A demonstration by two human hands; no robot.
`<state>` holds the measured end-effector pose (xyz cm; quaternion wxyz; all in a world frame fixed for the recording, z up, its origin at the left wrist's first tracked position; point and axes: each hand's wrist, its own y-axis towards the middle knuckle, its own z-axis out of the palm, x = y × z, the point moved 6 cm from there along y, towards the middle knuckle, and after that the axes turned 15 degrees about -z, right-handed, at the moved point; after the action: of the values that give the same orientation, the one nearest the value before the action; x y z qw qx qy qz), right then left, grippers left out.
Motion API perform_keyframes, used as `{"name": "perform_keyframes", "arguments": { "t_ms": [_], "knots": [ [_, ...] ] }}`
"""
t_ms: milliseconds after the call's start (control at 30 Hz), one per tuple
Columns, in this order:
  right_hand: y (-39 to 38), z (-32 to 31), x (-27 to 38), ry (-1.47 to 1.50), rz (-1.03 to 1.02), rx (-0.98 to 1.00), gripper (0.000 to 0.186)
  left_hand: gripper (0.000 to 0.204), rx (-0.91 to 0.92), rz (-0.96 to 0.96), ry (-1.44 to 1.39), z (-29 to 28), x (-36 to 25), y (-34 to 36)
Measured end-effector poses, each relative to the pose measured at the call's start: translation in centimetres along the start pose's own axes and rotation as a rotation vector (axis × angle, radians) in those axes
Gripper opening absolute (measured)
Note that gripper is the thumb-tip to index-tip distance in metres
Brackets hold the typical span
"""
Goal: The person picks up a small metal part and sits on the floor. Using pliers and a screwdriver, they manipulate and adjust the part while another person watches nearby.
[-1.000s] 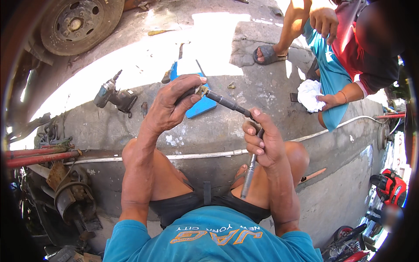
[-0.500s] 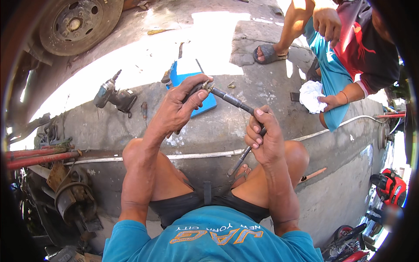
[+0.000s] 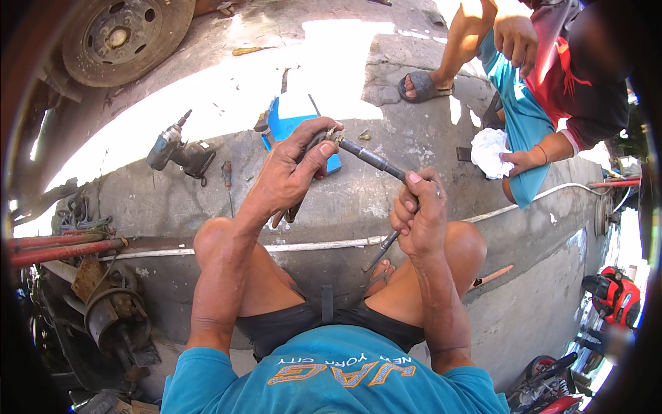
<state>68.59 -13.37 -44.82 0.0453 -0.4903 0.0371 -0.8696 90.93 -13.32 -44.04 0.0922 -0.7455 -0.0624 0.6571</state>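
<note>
My left hand is closed round a dark metal part with a greasy, yellowish end; most of it is hidden by my fingers. A socket wrench meets that end, its dark extension slanting down to the right. My right hand grips the wrench where the extension joins its handle, which sticks out below toward my foot. Behind my left hand lies a blue case on the concrete.
A cordless impact driver and a screwdriver lie to the left. A wheel stands at the far left. A pale pipe crosses the ground. Another person's hand holds a white cloth at the right.
Both hands have shifted slightly to the right with the part and the wrench. The handle's lower end has risen a little.
</note>
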Motion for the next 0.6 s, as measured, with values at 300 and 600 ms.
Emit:
{"name": "perform_keyframes", "arguments": {
  "t_ms": [300,600],
  "knots": [
    [-0.2,-0.2,0.5,-0.09,-0.194,0.032,0.02,0.038,0.003,0.006,-0.071,0.2,-0.3,-0.2],
    [-1.7,0.9,4.4,-0.777,-1.144,0.294,0.016,0.041,0.195,-0.168,-0.234,0.4,0.1,0.0]
  ]
}}
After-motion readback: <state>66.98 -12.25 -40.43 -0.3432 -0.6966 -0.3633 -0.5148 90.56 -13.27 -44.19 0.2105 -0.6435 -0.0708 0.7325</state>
